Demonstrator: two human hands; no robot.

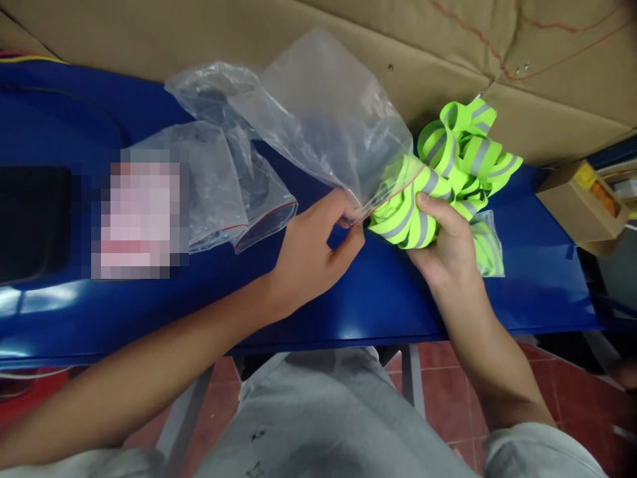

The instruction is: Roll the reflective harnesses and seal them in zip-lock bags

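Observation:
My left hand (323,249) pinches the red-lined mouth of a clear zip bag (323,113), which stretches up and away over the table. In my right hand (445,242) is a bundle of neon yellow-green reflective straps (411,212) with grey stripes, the thumb on top and the fingers beneath. The left part of this bundle is inside the bag's opening, seen through the plastic. Right behind it lies a loose heap of the same reflective straps (478,149). Partly hidden by my right wrist, a small clear bag with more straps (490,245) rests on the table.
More clear zip bags (213,179) lie to the left, beside a pixelated pinkish patch (139,219). A black object (32,222) is at the far left of the blue tabletop (318,318). At right stands an open cardboard box (580,206). Brown covering (348,40) rises behind the table.

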